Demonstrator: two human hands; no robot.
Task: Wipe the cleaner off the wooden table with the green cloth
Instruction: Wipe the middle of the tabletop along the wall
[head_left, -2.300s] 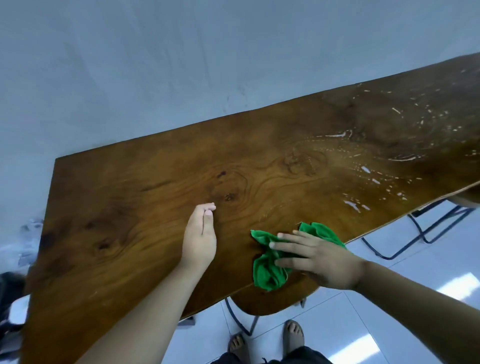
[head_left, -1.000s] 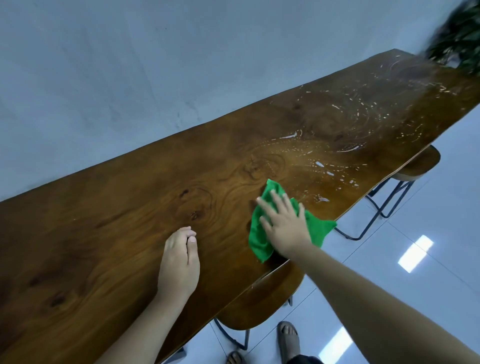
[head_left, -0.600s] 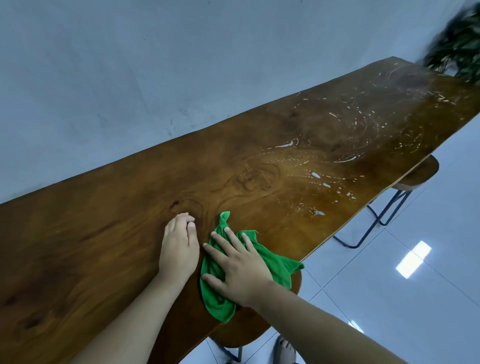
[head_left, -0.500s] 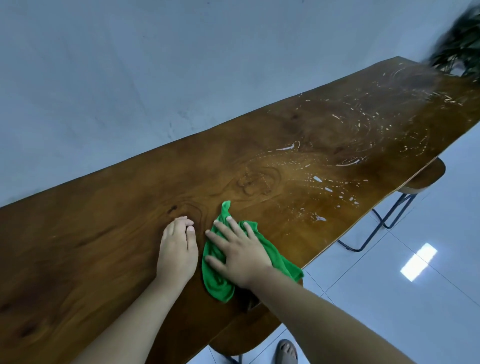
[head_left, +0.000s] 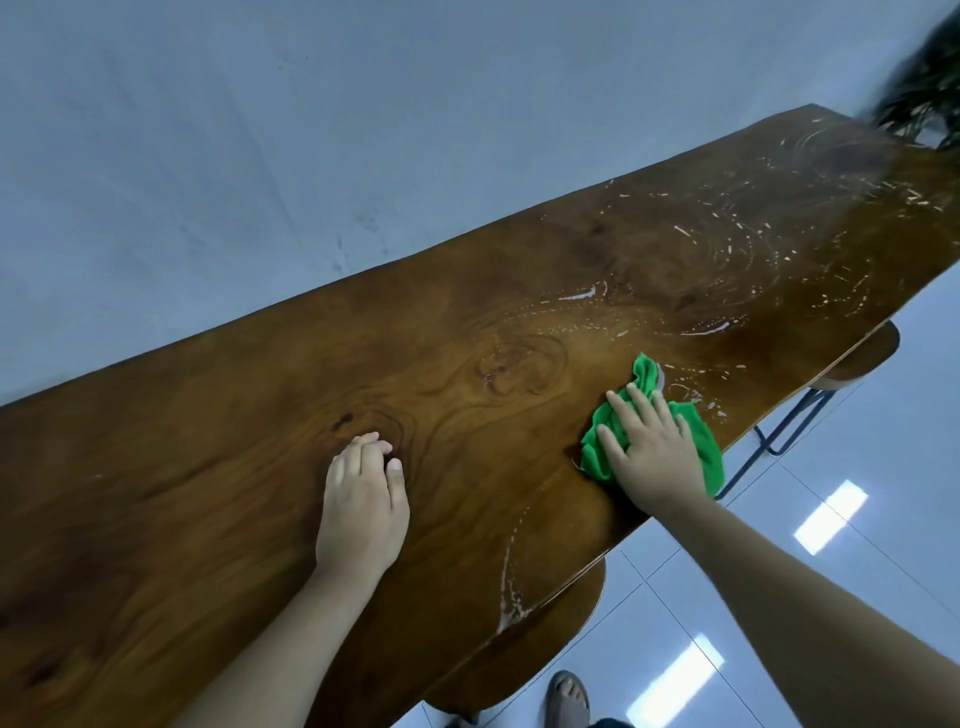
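Observation:
A long wooden table (head_left: 218, 467) runs from lower left to upper right. White streaks and drops of cleaner (head_left: 717, 244) cover its right half, and a thin smear (head_left: 511, 587) lies near the front edge. My right hand (head_left: 649, 452) presses flat, fingers spread, on the crumpled green cloth (head_left: 647, 382) close to the table's front edge. My left hand (head_left: 363, 499) rests palm-down on the bare wood to the left, fingers together, holding nothing.
A blue-grey wall (head_left: 260, 156) runs right behind the table. Two wooden stools with metal legs stand under the front edge, one (head_left: 556, 618) near me and one (head_left: 857, 358) further right. A dark plant (head_left: 924, 78) sits at the far right end. White tiled floor (head_left: 857, 545) lies below.
My right hand has slid the green cloth to the right along the front edge, away from my left hand and into the cleaner drops. My left hand has stayed put.

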